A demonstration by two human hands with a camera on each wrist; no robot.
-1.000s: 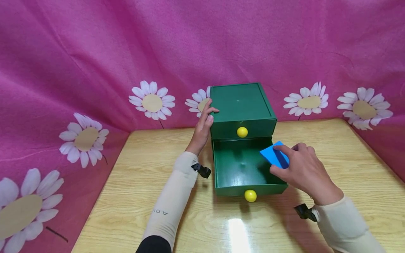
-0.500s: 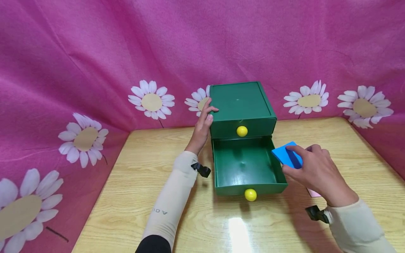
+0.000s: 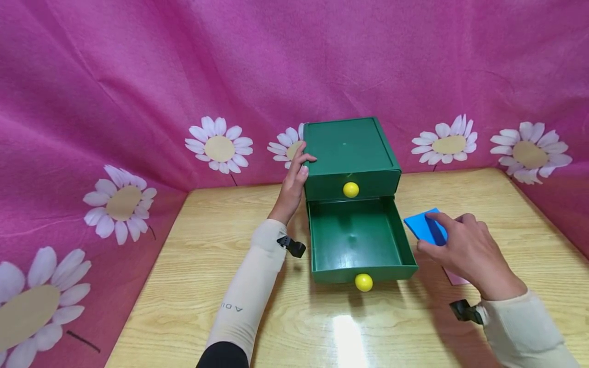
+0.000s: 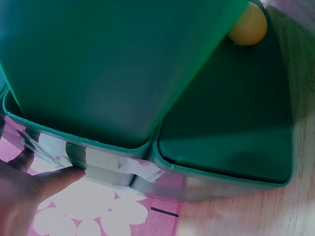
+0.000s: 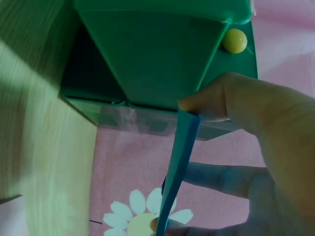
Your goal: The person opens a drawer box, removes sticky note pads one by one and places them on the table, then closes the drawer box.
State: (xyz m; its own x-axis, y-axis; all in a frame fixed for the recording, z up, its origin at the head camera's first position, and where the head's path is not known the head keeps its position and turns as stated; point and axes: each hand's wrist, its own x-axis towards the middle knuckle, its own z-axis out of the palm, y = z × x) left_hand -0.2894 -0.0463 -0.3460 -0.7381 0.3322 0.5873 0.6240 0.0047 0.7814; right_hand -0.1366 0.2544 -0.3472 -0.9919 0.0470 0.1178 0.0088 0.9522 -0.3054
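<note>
Nearest you, two cream fabric sleeves (image 3: 248,286) reach in over the pale wood-grain desk (image 3: 184,266), each with one small black clip (image 3: 466,311) at the wrist.

Your right hand (image 3: 474,255) pinches the one flat, blue, four-sided piece (image 3: 417,225) between thumb and fingers, just to the right of the pulled-out lower green plastic drawer (image 3: 338,276). The piece is outside the drawer, tilted and seemingly off the desk. Partly hidden below that hand lies one flat pink card (image 3: 454,277), the only one you can make out.

Beyond the drawer stands one glossy green plastic cabinet (image 3: 345,148) with two drawers: the lower drawn out, the upper (image 3: 324,191) closed. Each front carries one round yellow knob (image 3: 364,282), two in all. Your left hand (image 3: 290,193), fingers spread, rests against the cabinet's left side, one fingertip on the top edge.

The step in hand looks like handling the blue piece beside the drawer while your left hand steadies the cabinet. The next move likely calls for a kept pinch and care to clear the drawer's side wall.

Farthest back hangs magenta cloth (image 3: 276,61) printed with six white daisies (image 3: 218,148), one partly behind the cabinet.
</note>
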